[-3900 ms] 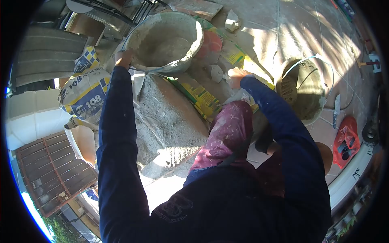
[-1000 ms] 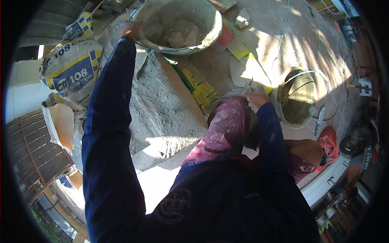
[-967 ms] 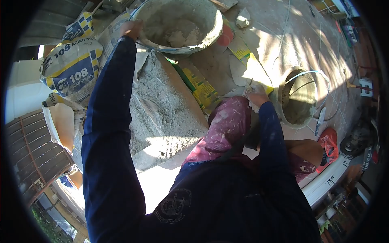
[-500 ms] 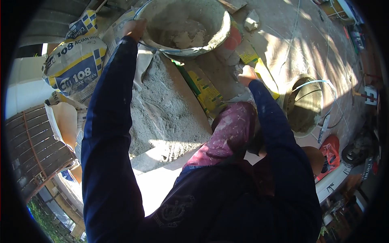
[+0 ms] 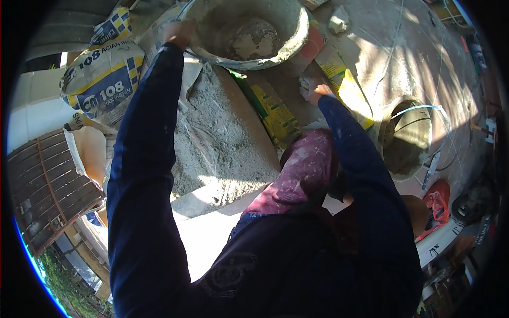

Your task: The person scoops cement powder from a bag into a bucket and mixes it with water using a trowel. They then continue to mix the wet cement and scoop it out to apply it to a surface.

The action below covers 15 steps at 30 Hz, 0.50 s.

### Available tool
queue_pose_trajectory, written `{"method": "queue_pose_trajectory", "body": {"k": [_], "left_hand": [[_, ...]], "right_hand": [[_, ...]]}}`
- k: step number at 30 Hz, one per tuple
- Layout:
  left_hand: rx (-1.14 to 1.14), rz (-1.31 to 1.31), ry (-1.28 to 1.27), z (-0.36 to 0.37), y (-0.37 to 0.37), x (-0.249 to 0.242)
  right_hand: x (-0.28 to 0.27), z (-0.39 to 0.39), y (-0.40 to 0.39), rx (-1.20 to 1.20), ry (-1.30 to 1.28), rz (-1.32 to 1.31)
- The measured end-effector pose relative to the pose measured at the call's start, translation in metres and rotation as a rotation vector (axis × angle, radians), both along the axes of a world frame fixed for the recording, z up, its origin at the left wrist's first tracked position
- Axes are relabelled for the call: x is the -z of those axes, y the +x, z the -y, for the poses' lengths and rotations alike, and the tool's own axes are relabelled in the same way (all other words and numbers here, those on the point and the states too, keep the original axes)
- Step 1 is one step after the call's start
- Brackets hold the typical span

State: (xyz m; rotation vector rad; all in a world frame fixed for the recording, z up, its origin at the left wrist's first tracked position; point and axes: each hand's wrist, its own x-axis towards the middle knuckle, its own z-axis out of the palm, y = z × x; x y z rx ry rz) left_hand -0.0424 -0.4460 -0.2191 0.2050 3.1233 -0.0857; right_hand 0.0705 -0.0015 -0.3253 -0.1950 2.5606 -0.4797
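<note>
Basin (image 5: pixel 214 29) to the right of left grip (image 5: pixel 179 33); rim (image 5: pixel 238 65) in contact

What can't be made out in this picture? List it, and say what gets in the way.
All in the head view:
Basin: far rim, cut off by the top edge.
Left hand: undersides of its fingers, hidden by the back of the hand.
Right hand: whether it holds a tool; too small and blurred.
Red bag: its contents, too small and partly covered by the plastic.
Shirt crest: its details, too dark and faint.
</note>
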Motion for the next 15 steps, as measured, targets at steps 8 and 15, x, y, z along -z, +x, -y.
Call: {"method": "queue_pose_trajectory", "body": {"k": [8,15], "left_hand": [[-0.155,0.015,0.141,-0.004,0.002,0.002],[-0.437,-0.010,0.472,-0.002,-0.002,0.009]], "right_hand": [[-0.015,0.022,-0.032,-0.493,0.162,0.063],[-0.012,-0.033,-0.028,-0.824,0.328,0.008]]}}
